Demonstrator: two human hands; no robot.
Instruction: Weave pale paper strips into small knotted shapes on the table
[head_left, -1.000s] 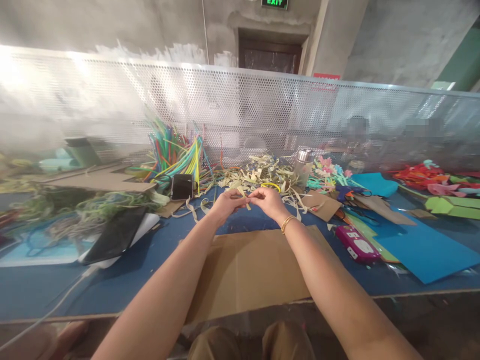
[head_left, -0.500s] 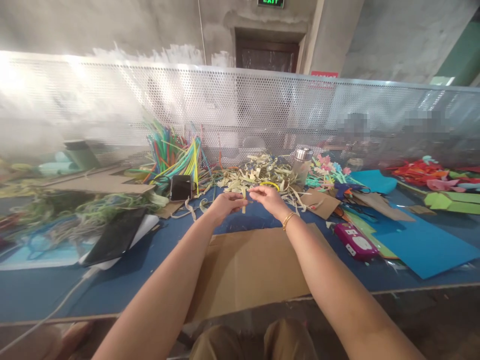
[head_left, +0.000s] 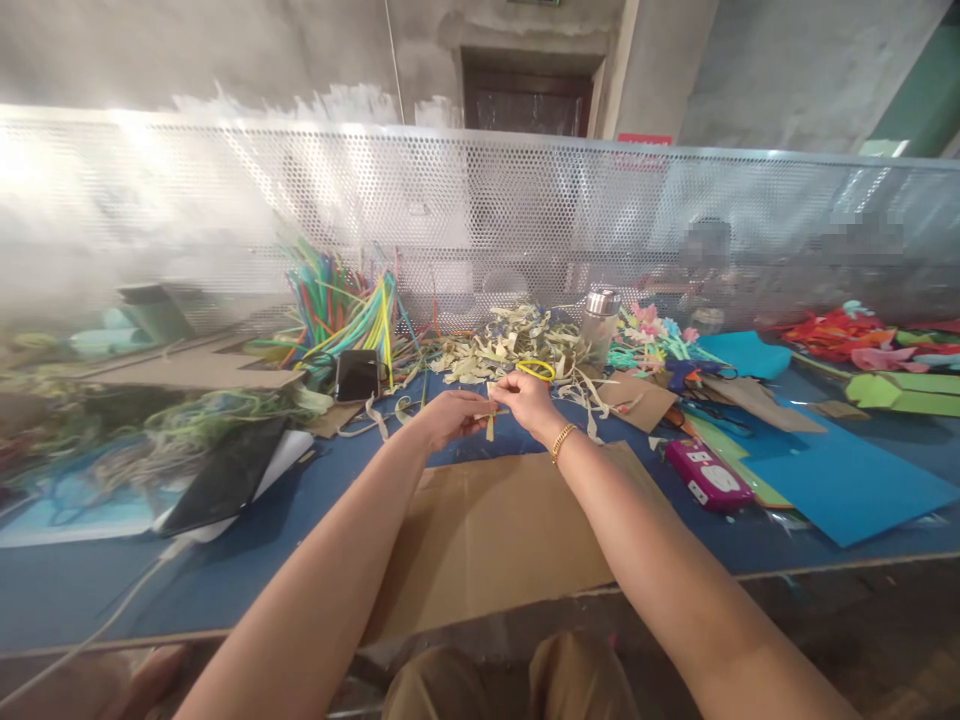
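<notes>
A small pale yellow-green strip [head_left: 490, 428] hangs between my hands, above the far edge of a brown cardboard sheet [head_left: 510, 530]. My left hand [head_left: 454, 416] pinches the strip from the left, fingertips pressed together. From the right, my right hand [head_left: 525, 400] closes its thumb and fingers on the strip's upper end. Just behind the right hand lie yellow-handled scissors [head_left: 535, 371], their blades hidden. Beyond them spreads a heap of similar pale strips [head_left: 517, 340].
Colourful pipe cleaners [head_left: 337, 300] stand behind a phone [head_left: 358, 375]. A dark tablet [head_left: 225, 475] lies at left. Behind my hands is a bottle [head_left: 599, 325]. At right are a purple device [head_left: 707, 474] and blue sheets [head_left: 855, 480]. A perforated metal screen [head_left: 420, 200] borders the table.
My right hand has moved slightly left and down, its fingers now meeting my left hand's fingertips at the strip. The whole view has shifted a little.
</notes>
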